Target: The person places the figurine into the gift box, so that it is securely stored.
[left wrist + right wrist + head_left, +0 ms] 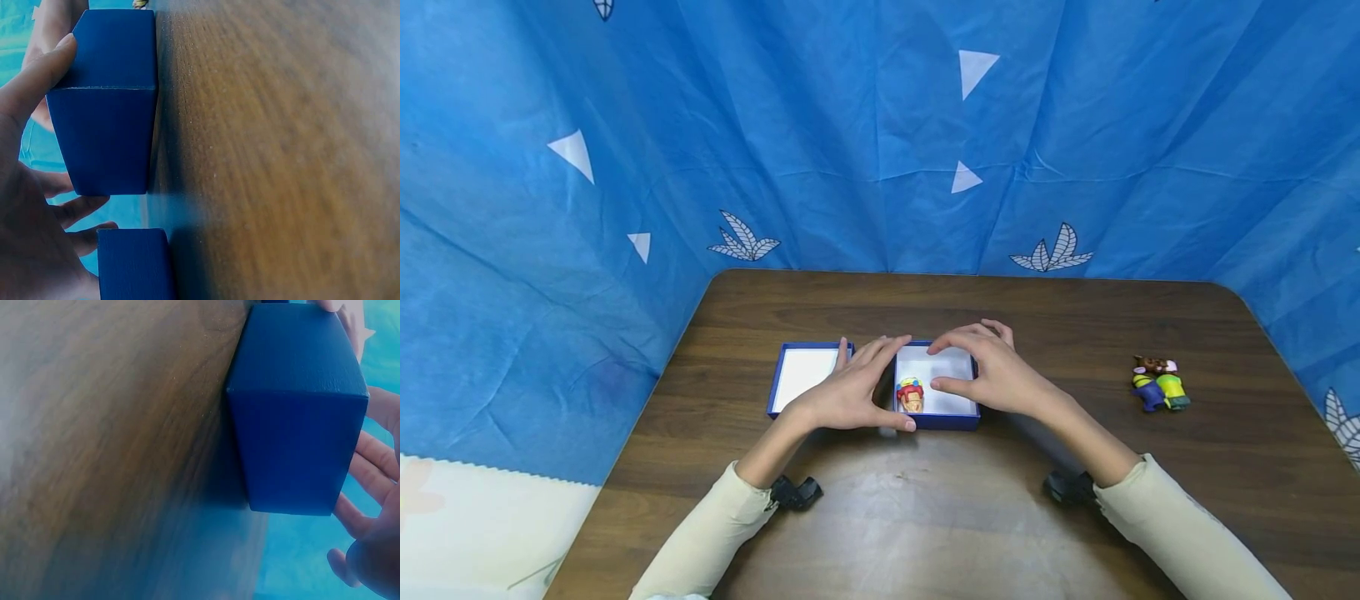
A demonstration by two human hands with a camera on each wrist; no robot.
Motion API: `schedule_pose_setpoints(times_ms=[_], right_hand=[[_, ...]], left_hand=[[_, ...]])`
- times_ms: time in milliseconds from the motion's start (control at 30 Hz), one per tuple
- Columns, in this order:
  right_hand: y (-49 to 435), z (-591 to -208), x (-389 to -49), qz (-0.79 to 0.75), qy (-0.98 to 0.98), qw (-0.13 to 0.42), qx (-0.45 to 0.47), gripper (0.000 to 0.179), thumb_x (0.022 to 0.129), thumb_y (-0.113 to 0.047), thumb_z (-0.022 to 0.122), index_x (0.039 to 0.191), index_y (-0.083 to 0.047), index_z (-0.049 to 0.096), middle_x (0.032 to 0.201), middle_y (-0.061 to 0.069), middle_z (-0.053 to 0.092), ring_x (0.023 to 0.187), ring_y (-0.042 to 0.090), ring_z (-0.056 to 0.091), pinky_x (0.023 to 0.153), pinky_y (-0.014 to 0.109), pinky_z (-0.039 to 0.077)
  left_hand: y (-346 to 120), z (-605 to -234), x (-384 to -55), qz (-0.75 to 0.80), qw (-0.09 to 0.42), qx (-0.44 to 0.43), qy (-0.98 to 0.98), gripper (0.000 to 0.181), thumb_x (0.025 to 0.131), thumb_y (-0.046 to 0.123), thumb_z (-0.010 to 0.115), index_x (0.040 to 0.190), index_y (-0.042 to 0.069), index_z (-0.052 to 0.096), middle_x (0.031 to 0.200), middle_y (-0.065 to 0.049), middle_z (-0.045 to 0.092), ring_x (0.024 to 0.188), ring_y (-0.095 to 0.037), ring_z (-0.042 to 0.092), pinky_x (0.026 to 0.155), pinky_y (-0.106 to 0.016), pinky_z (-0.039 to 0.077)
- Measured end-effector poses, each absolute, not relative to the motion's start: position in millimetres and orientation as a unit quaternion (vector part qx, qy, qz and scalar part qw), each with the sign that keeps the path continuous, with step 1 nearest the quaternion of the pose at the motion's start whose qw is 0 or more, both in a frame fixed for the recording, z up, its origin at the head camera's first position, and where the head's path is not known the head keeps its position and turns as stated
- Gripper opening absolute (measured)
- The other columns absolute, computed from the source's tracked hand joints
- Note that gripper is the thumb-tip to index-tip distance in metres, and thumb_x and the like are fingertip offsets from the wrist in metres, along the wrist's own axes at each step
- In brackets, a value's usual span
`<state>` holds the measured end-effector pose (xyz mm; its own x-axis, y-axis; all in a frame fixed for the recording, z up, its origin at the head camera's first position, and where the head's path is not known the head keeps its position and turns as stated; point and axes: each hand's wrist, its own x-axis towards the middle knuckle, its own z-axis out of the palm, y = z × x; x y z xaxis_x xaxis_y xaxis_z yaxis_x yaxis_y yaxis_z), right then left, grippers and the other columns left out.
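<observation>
An open blue box [951, 422] with a white inside stands at the middle of the table. A small toy figure [911, 397] with red, yellow and blue parts lies in its front left corner. My left hand [850, 392] grips the box across its left side, thumb at the front and fingers at the back; in the left wrist view the thumb lies at the edge of the box [103, 137]. Over the box's right side hovers my right hand [1000, 375], thumb and fingers spread apart with nothing between them.
Left of the box lies the shallow blue lid [805, 371], white inside up, partly under my left hand. Several small toy figures [1161, 387] lie together at the right of the wooden table [1075, 317]. A blue curtain [865, 125] hangs behind the table.
</observation>
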<state>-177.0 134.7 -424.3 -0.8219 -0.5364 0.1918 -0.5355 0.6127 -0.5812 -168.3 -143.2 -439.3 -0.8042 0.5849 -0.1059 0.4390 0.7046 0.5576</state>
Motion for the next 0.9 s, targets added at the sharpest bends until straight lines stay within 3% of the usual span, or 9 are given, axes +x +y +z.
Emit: schedule_pose_setpoints(times_ms=[333, 567, 733, 900], right_hand=[[148.7, -426.7, -173.7, -0.327, 0.901, -0.006, -0.285, 0.046, 0.09, -0.039, 0.089, 0.129, -0.019, 0.074, 0.131, 0.0, 0.077, 0.13, 0.029, 0.059, 0.12, 0.072, 0.019], [153.4, -424.0, -170.0, -0.333, 0.9, -0.009, -0.281, 0.048, 0.089, -0.038, 0.089, 0.129, -0.018, 0.074, 0.132, 0.001, 0.077, 0.131, 0.029, 0.058, 0.12, 0.072, 0.018], [161.0, -423.5, -167.9, -0.339, 0.899, -0.009, -0.278, 0.048, 0.089, -0.037, 0.089, 0.131, -0.018, 0.073, 0.133, 0.001, 0.076, 0.132, 0.03, 0.058, 0.121, 0.072, 0.019], [173.5, -424.7, -168.3, -0.346, 0.9, 0.004, -0.266, 0.049, 0.091, -0.037, 0.088, 0.133, -0.019, 0.072, 0.135, 0.0, 0.074, 0.135, 0.028, 0.059, 0.12, 0.069, 0.032]], left_hand=[[-143.2, -439.6, -167.8, 0.27, 0.138, 0.28, 0.911, 0.124, 0.081, 0.071, 0.085, 0.174, 0.028, 0.016, 0.175, -0.007, 0.032, 0.166, -0.037, 0.029, 0.128, -0.08, -0.009], [-144.1, -437.6, -166.8, 0.266, 0.147, 0.273, 0.913, 0.124, 0.081, 0.07, 0.085, 0.174, 0.032, 0.013, 0.179, -0.009, 0.025, 0.17, -0.035, 0.018, 0.129, -0.077, -0.012], [-143.4, -437.3, -166.9, 0.264, 0.147, 0.274, 0.913, 0.124, 0.08, 0.07, 0.086, 0.174, 0.032, 0.014, 0.179, -0.009, 0.027, 0.169, -0.034, 0.021, 0.13, -0.077, -0.011], [-143.2, -437.0, -166.9, 0.267, 0.15, 0.273, 0.912, 0.124, 0.08, 0.069, 0.086, 0.174, 0.033, 0.014, 0.179, -0.009, 0.025, 0.17, -0.035, 0.018, 0.13, -0.076, -0.011]])
